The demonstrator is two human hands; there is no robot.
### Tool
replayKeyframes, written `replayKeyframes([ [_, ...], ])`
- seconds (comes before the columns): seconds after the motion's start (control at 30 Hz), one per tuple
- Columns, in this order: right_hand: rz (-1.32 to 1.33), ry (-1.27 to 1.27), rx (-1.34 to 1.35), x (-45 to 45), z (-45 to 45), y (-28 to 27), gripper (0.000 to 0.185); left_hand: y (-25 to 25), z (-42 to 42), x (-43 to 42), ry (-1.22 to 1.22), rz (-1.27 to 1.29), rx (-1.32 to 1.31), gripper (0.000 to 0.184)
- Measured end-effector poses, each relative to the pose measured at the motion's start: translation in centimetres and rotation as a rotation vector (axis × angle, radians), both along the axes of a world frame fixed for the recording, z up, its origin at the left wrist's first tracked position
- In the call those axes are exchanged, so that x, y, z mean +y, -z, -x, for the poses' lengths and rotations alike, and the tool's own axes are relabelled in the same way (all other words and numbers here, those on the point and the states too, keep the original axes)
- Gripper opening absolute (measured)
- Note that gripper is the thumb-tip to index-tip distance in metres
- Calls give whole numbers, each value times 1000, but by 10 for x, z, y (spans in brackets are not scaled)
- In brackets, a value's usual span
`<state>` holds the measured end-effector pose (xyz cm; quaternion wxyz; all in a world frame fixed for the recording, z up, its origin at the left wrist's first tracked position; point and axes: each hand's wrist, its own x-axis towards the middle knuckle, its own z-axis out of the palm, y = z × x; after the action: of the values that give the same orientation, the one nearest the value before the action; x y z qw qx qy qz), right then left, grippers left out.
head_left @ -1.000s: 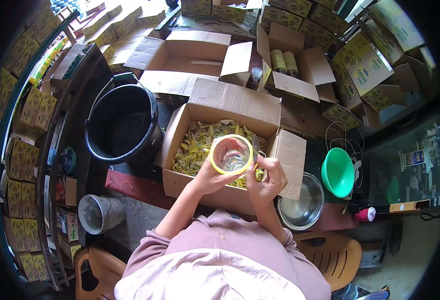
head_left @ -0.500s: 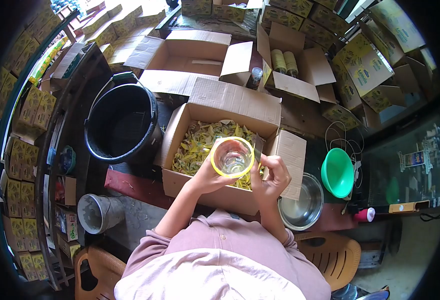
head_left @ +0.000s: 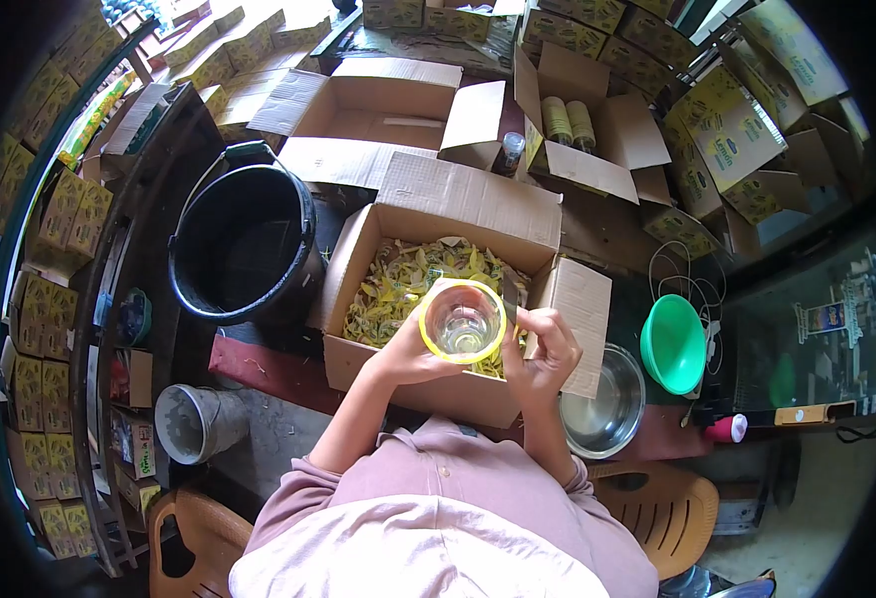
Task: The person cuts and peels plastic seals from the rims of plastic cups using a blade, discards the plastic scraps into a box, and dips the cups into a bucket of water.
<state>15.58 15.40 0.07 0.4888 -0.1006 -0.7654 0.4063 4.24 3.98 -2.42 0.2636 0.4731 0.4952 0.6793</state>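
My left hand is wrapped round a clear cup with a bright yellow rim, its mouth turned up towards me. Close against the cup's right side, my right hand is closed with thumb and fingers pinched. A thin grey blade-like piece rises from its fingertips; its lower end is hidden. Both hands are over the near part of an open cardboard box, which holds a heap of yellow-green leaf-like scraps.
A black bucket stands left of the box, with a grey bucket lower down. On the right are a steel bowl and a green bowl. Behind, an open carton stands beside another carton holding two bottles.
The cup and both hands have shifted very slightly down in the view. Both hands keep the same grip.
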Motion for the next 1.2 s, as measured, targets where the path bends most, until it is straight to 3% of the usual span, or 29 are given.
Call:
replayKeyframes([
  [0.43, -45, 7, -31, 1, 1, 2, 25, -5, 3, 2, -3, 33, 74, 62],
  [1.2, -16, 6, -42, -6, 2, 2, 25, -3, 11, -3, 111, 50, -66, 64],
])
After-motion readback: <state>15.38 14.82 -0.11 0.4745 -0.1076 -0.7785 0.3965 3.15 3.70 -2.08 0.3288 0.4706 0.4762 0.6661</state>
